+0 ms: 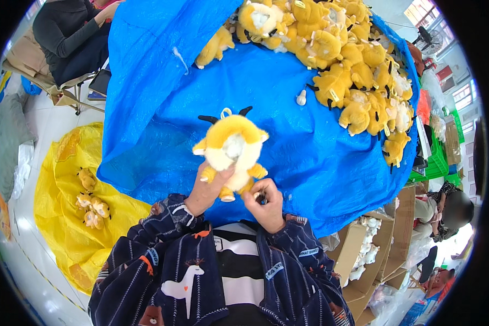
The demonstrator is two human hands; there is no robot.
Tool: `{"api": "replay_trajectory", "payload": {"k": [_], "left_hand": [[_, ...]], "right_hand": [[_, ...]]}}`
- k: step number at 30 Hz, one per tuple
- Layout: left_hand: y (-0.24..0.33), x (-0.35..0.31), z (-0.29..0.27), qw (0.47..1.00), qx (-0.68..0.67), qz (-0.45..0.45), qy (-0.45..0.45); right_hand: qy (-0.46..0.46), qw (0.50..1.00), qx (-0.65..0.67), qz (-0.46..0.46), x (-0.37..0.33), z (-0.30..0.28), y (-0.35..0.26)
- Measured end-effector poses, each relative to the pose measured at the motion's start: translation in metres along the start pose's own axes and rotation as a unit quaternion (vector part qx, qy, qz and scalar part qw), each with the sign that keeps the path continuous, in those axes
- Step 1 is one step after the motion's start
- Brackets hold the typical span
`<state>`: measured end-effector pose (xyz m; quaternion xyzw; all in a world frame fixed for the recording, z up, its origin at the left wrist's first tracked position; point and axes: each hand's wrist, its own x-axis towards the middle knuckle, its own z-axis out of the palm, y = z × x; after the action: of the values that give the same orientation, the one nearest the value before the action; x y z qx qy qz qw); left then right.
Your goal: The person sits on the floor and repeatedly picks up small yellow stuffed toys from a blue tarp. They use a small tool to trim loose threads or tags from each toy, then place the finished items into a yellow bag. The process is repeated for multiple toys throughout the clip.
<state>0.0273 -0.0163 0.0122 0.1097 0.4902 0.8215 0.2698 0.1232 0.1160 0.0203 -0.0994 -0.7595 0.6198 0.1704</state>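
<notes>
Plush toy [234, 157]: upright in front of me, above the near part of the blue sheet, its face side toward me; yellow on top, cream below, with two black horns and a pale loop on the crown.
Face opening [233, 145]: a hollow showing white fluff (or pale lining, I cannot tell which).
Left hand [205, 189]: mine is closed around the toy's lower body on the left side, thumb laid over the front by one arm.
Right hand [269, 205]: my fingers are curled with the tips at the toy's leg on the right; a small dark bit shows among them, and I cannot tell whether I pinch that, the leg or both.
Blue sheet [190, 117]: spread wide beyond my hands, creased, its left side raised in a fold.
Pile of plush toys [358, 65]: yellow ones heaped along the sheet's far and right side, well apart from my hands.
White bulb-shaped piece [301, 98]: alone on the blue, near the heap.
Yellow sheet [65, 244]: on the floor to my left, with a few small plush toys [95, 212] bunched on it.
Cardboard box [350, 247]: open at my right, white pieces [368, 244] inside.
Seated person [65, 35]: far left, dark sleeve bent.
</notes>
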Motion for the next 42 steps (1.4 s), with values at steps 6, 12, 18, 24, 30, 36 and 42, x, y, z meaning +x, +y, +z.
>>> {"api": "replay_trajectory", "payload": {"k": [6, 12, 18, 24, 30, 36, 42], "left_hand": [[0.013, 0.001, -0.002, 0.999, 0.009, 0.004, -0.051], [0.002, 0.005, -0.003, 0.989, 0.072, 0.019, -0.124], [0.009, 0.003, -0.017, 0.985, 0.148, 0.024, -0.079], [0.1, -0.006, -0.084, 0.89, -0.326, 0.062, -0.313], [0.154, -0.037, -0.099, 0.757, -0.402, 0.341, -0.387], [0.088, -0.007, -0.087, 0.907, -0.292, 0.103, -0.286], [0.061, 0.002, -0.029, 0.974, -0.084, -0.062, -0.2]], "right_hand": [[0.006, 0.975, 0.184, 0.122, 0.009, -0.02, -0.007], [0.031, 0.984, 0.15, 0.085, 0.01, -0.01, -0.004], [-0.073, 0.981, -0.103, -0.15, 0.017, -0.013, -0.007], [0.076, 0.967, -0.168, -0.178, 0.066, -0.07, -0.047], [0.423, 0.82, -0.363, -0.13, 0.121, -0.184, -0.023], [0.393, 0.857, -0.333, -0.03, 0.154, -0.204, 0.028], [0.359, 0.927, 0.001, -0.107, 0.119, -0.167, -0.008]]}}
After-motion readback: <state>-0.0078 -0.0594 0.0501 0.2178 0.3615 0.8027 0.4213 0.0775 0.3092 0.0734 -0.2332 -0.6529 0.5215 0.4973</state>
